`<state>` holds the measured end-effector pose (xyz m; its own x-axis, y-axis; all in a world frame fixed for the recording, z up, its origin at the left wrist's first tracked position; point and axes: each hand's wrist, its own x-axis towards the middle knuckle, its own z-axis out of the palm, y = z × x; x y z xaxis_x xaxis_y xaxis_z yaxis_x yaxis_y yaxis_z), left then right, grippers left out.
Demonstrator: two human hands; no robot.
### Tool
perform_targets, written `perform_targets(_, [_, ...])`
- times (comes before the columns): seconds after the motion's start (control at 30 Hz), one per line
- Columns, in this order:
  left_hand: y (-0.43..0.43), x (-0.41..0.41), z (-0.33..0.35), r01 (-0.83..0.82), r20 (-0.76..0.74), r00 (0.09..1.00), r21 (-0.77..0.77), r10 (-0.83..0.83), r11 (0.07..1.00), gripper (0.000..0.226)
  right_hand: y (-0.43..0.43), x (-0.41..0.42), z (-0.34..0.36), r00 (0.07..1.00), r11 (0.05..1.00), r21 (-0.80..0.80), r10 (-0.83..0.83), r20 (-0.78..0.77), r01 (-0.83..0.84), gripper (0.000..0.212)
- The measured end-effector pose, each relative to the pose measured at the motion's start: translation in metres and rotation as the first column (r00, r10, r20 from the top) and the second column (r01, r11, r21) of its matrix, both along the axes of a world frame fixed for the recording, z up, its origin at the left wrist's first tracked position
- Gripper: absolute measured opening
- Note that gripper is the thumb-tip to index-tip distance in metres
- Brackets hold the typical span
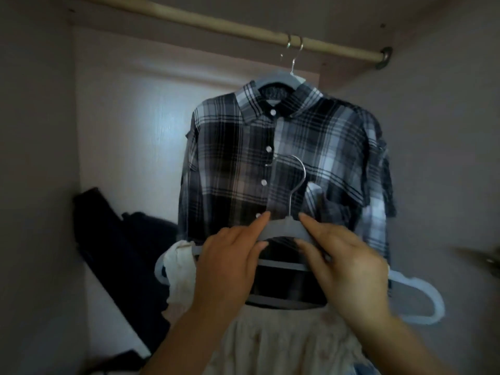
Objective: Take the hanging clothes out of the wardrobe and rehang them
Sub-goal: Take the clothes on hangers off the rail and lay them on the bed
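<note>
While left hand (230, 266) and right hand (349, 266) pinch grey hanger (290, 226), fingers (261, 221) atop

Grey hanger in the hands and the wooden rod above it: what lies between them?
In the head view the plaid shirt fills that stretch, hung from the rod on its own hanger; the grey hanger's hook shows against its front.

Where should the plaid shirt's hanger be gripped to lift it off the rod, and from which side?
Probably the hanger neck just above the plaid shirt collar, from the front: the shirt covers its arms, leaving only neck and hook bare under the rod.
</note>
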<state>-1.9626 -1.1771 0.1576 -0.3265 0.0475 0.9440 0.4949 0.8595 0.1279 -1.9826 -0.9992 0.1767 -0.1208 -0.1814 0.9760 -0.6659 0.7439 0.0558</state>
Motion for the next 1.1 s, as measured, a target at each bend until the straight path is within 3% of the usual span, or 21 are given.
perform_targets(0.33, [0.128, 0.142, -0.041, 0.087, 0.033, 0.996, -0.043, -0.086, 0.995, 0.040, 0.127, 0.152, -0.065, 0.987, 0.986, -0.089, -0.133, 0.086, 0.141, 0.035])
perform_targets(0.7, [0.202, 0.266, -0.030, 0.314, -0.022, 0.949, -0.067, -0.316, 0.947, 0.038, 0.201, 0.324, -0.066, 0.941, 0.937, -0.113, -0.320, 0.112, 0.332, 0.035])
perform_targets(0.87, [0.226, 0.333, -0.038, 0.515, -0.031, 0.854, -0.079, -0.519, 0.853, 0.051, 0.217, 0.429, -0.075, 0.853, 0.850, -0.095, -0.505, 0.136, 0.518, 0.033])
perform_targets(1.1, [0.294, 0.454, -0.053, 0.798, 0.025, 0.601, -0.075, -0.799, 0.598, 0.042, 0.250, 0.603, -0.088, 0.656, 0.654, -0.090, -0.722, 0.220, 0.751, 0.034])
